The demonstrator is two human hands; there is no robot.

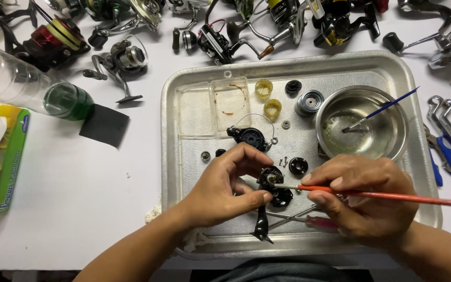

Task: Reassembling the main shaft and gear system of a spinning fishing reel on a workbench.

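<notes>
The left hand (225, 185) curls around a small black reel body (270, 184), thumb and forefinger pinching it so its open face turns toward the right hand (364, 201); a dark curved handle arm (261, 224) hangs below the palm. The right hand grips an orange-handled brush (392, 196) like a pen, fingers closed narrow on the thin shaft, its tip touching the reel body's metal centre, which suits fine, steady dabbing. Both hands hover low over a dull, scuffed aluminium tray (424, 156), which keeps loose parts together. Just beyond the left fingers lie a black rotor with a wire bail (251, 137), small screws and a round black cap (298, 166). Farther out, two translucent amber rings (268, 99) and a ribbed grey spool (309, 102) sit beside a clear plastic dish (212, 107). Above the right hand a shiny steel bowl (392, 109) holds a blue-handled brush (382, 109), propped against its rim. Outside the tray, on the white bench (79, 198), fishing reels (123, 60) crowd the far edge.
</notes>
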